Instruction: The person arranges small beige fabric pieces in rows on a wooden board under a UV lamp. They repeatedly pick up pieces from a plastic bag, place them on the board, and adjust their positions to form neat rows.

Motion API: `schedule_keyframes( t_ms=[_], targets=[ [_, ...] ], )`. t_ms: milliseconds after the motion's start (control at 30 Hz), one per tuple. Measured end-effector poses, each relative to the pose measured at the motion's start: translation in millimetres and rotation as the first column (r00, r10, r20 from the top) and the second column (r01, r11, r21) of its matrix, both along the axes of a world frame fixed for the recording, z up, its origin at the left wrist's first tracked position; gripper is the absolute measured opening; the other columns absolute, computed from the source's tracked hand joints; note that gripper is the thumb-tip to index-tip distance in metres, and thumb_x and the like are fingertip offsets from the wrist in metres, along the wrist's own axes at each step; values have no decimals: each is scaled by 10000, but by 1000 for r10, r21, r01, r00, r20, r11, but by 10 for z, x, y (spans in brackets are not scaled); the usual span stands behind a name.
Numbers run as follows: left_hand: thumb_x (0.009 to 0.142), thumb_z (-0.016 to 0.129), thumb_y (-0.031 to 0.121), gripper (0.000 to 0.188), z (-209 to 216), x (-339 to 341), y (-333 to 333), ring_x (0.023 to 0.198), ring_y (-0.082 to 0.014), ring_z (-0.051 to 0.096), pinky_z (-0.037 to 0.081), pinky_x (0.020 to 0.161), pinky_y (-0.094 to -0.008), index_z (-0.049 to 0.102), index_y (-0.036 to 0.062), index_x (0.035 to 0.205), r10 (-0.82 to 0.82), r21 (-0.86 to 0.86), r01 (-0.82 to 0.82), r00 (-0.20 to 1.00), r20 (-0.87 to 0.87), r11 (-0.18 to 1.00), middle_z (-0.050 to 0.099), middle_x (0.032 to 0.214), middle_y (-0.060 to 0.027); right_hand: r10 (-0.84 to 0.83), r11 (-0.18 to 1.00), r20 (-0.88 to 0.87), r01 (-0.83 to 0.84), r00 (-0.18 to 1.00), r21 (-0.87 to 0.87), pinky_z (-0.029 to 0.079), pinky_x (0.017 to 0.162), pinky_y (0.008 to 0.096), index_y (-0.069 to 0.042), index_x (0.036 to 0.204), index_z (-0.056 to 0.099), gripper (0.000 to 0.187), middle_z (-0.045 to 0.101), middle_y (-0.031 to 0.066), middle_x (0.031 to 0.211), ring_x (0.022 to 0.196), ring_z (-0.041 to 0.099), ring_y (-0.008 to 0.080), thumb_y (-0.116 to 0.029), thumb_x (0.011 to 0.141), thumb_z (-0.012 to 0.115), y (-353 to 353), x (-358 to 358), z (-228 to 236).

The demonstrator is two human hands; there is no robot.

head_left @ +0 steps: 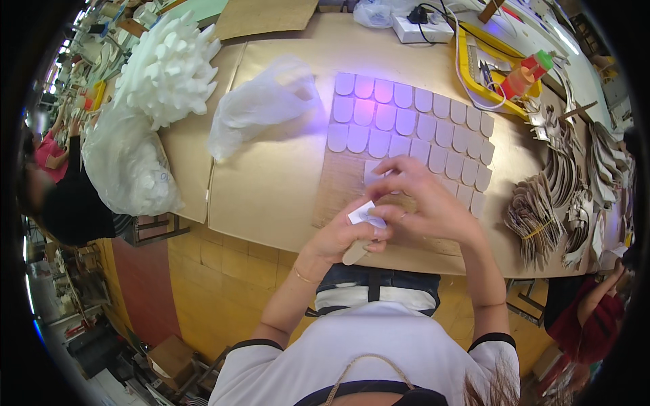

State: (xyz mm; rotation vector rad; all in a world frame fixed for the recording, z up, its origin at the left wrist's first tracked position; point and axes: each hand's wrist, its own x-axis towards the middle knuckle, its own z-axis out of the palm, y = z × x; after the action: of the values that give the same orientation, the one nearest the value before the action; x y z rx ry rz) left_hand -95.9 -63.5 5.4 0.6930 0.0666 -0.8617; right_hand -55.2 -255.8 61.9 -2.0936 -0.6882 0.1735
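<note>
My left hand (337,237) is closed around a small stack of beige pieces with rounded ends (357,252). A small white square-edged piece (361,213) sticks up between its thumb and fingers. My right hand (418,196) is at the same spot, its thumb and fingertips pressed together at the white piece; its fingers partly cover what they pinch. Just beyond both hands lies a brown board (338,183) with rows of pale tabs (386,117), each round at one end. One tab (371,172) near my right fingers is partly hidden.
A crumpled clear plastic bag (264,101) lies left of the board. Bags of white foam-like pieces (169,68) stand at the far left. At the right are bundles of curved beige strips (535,220) and a yellow tray (467,71) with tools and a red bottle (518,82). People work at both sides.
</note>
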Motion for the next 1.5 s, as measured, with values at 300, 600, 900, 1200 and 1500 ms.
schedule_keyframes(
  t_ms=[300,600,900,1200,1500],
  targets=[
    [962,547,150,322,-91,173,272,766,-136,468,415,579,-262,493,55,1265,159,-227,-199,970,-183,953,516,939,-60,-210,893,-430,351,878,281,500,669,263,-7,903,721,230,705,35,798,707,616,90,-235,879,738,295,1203,-296],
    [1009,510,471,393,-46,272,212,844,-150,504,460,749,-286,554,94,1110,578,-131,-621,774,-259,773,516,919,-42,-248,965,-29,249,968,83,525,697,286,20,1028,723,358,717,62,857,748,646,118,-303,875,738,975,1723,-585],
    [1032,533,338,264,-53,179,-129,843,-85,594,502,679,-255,560,87,1109,519,170,-532,847,116,829,609,950,-16,-121,950,-528,252,840,183,484,697,220,14,1056,699,198,652,-7,876,778,583,53,-105,899,726,82,63,-98],
    [1014,576,203,159,-67,-78,-306,886,-94,585,505,757,-264,590,65,1091,360,281,-402,914,188,872,622,941,-37,-781,623,46,774,622,112,469,594,242,-23,1028,749,217,690,81,805,674,625,128,-4,811,764,-677,-939,-199],
    [964,607,107,187,117,-306,-725,896,-144,633,490,824,-284,668,9,1110,-435,694,-60,739,514,717,690,975,-61,-572,599,564,773,596,-209,394,556,291,-160,1110,748,452,575,-9,778,615,531,147,-19,681,774,-752,-1620,-687]
  ],
)
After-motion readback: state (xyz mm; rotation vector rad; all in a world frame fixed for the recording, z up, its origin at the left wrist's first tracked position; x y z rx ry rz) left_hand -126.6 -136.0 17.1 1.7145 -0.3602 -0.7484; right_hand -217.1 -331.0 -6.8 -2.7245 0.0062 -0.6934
